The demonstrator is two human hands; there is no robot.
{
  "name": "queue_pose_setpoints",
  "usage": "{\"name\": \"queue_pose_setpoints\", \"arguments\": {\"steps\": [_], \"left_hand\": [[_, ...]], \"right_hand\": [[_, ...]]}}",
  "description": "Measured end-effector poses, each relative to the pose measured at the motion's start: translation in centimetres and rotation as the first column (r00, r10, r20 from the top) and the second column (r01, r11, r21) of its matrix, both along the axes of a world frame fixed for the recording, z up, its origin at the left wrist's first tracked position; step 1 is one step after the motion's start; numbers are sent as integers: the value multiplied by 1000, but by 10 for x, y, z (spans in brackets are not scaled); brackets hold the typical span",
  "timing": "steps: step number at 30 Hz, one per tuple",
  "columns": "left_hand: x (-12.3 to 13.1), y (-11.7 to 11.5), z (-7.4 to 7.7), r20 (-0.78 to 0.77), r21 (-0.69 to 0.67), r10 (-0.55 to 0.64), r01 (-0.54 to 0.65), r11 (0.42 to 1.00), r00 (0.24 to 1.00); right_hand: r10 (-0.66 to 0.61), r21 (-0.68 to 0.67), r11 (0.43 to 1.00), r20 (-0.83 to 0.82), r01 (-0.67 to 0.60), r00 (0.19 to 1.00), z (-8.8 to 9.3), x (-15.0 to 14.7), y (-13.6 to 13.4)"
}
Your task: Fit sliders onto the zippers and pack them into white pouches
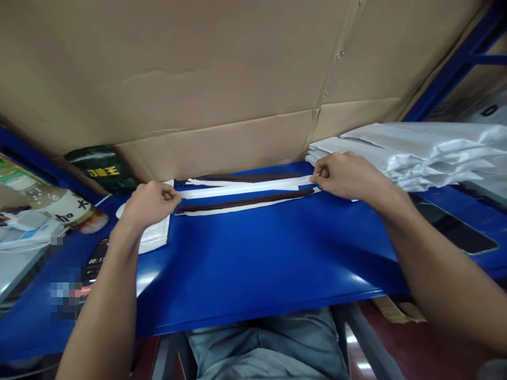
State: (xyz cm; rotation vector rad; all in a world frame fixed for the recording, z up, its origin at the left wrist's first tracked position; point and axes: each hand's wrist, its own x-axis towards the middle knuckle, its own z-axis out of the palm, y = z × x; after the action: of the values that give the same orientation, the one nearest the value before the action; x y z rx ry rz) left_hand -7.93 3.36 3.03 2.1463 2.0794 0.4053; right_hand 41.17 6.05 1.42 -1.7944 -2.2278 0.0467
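A long white strip (245,188) is stretched between my two hands, a little above the blue table (253,258). My left hand (148,207) pinches its left end, and my right hand (344,173) pinches the right end. In front of it lies a dark brown strip (245,201) with a white strip along its near edge. Behind the held strip, another brown strip (253,177) rests with white ones by the cardboard. Whether these are zippers or plain tape I cannot make out. A white padded packet (156,235) sits beneath my left wrist.
Silvery-white packaging bags (428,153) are stacked at the right, near a dark phone (455,224). On the left stand a drink bottle (65,203) and a green pouch (101,168). A phone showing a timer (95,258) lies beside my left forearm. Cardboard (222,68) walls the back.
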Motion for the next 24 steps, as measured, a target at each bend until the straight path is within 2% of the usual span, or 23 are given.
{"name": "queue_pose_setpoints", "arguments": {"steps": [2, 5, 11, 14, 18, 21, 24], "left_hand": [[4, -1, -1, -39, -103, -36, 31, 994, 999], [5, 1, -7, -14, -231, -48, 43, 972, 999], [-6, 8, -21, 107, -325, 12, 23, 946, 994], [-10, 9, -22, 102, -273, 51, -21, 962, 993], [-20, 18, -22, 2, -46, 128, -128, 991, 992], [-26, 39, -25, -64, 106, 160, -153, 983, 985], [-22, 69, -33, -153, 113, 104, -87, 990, 983]], "right_hand": [[-28, -56, 998, 29, 29, 999, -5, -1, 3], [-21, -147, 989, 38, 26, 999, -9, -4, 7], [9, -230, 973, 39, 0, 999, -10, -11, 6], [-13, -196, 980, 94, 32, 995, -12, -9, 7], [-125, -47, 990, 146, 133, 981, -14, -6, 7], [-128, 16, 992, 120, 127, 984, -11, -11, 3], [-104, 45, 994, 104, 100, 989, -9, -19, -1]]}}
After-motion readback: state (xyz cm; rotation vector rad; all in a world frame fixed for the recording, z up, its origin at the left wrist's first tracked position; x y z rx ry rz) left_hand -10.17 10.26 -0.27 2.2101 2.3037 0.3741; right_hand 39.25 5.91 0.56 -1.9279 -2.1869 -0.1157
